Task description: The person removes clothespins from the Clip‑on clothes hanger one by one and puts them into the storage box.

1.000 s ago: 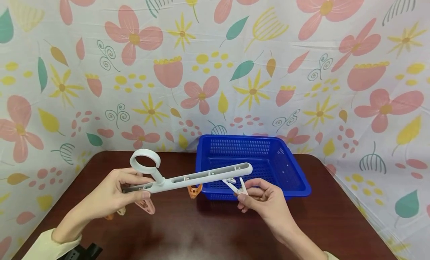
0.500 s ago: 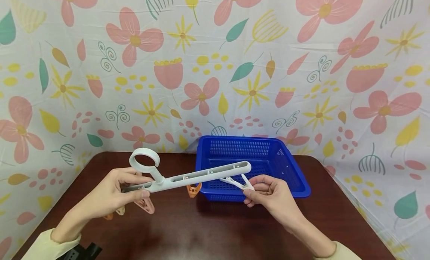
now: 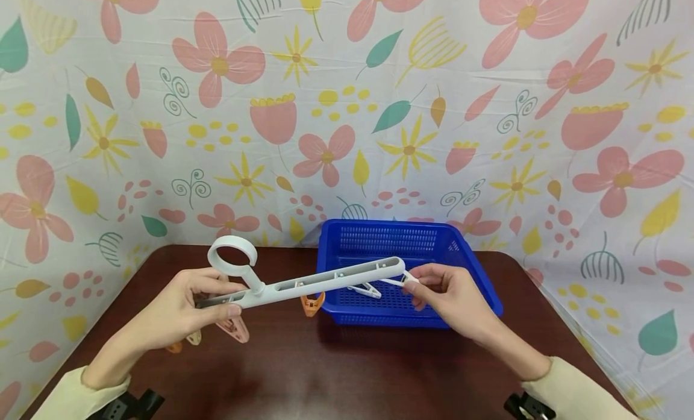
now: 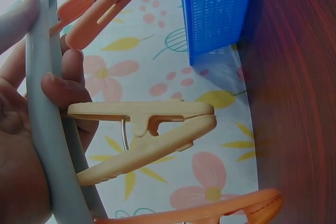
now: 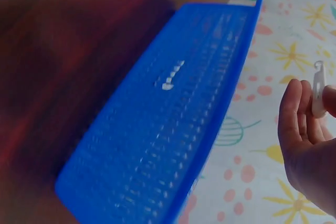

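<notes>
My left hand grips a pale grey clip hanger by its left part, with the ring-shaped hook standing up. Clothespins hang from its bar: a pink one, an orange one, a beige one and another orange one near the hand. A white clothespin shows under the bar's right part, over the basket. My right hand pinches another white clothespin between thumb and fingers, close under the bar's right end.
A blue perforated basket stands at the back of the dark wooden table, behind the bar's right half. A flower-printed cloth hangs behind and at both sides.
My right hand has moved up and to the right with its white clothespin, which now lies apart from the other white one in the head view. The left hand and hanger stay nearly still.
</notes>
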`<state>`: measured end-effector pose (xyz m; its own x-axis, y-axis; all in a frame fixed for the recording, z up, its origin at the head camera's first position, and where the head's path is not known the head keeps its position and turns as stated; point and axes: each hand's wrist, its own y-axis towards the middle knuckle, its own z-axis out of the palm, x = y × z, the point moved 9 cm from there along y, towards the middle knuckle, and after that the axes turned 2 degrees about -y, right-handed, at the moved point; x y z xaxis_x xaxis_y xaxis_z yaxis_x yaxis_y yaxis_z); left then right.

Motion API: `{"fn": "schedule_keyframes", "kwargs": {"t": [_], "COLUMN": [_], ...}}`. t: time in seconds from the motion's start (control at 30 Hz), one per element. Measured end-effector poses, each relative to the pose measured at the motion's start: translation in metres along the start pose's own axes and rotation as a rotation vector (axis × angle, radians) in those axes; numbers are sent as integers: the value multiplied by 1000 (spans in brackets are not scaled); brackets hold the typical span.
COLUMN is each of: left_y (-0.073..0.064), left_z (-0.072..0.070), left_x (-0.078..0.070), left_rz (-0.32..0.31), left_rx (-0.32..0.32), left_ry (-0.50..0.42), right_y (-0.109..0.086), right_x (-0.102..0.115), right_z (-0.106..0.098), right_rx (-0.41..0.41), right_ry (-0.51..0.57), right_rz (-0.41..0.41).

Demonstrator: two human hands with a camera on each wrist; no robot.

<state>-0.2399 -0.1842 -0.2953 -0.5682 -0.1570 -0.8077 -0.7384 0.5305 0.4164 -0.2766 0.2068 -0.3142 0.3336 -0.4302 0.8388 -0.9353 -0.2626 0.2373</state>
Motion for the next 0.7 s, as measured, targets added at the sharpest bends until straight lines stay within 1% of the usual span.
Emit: {"fn": "schedule_keyframes", "kwargs": {"t": [0.1,0.23,0.4,0.47,0.6,0.7], "left_y": [0,0,0,0,-1,-1], "left_z": [-1,0,-1,-1,-2,-3], "left_x": [0,-1,0,0,0,0], "left_rz": [-8,5,8,10,9,12], "left_rx": [1,21,25,30,27,12], "left_ry": [-8,-43,-59,-74,-71,-37], "right_y": [9,21,38,45,55,62], "right_x": [0,-1,-9,-14,-25,-33], "right_z": [-4,-8,-10,-11,-11,-10], "right_rx": [34,95,180,200,237,265], "right_ry": [-37,-74,-75,-71,-57,-45], "right_rz": [-14,-36,-47,-32,2,27]}}
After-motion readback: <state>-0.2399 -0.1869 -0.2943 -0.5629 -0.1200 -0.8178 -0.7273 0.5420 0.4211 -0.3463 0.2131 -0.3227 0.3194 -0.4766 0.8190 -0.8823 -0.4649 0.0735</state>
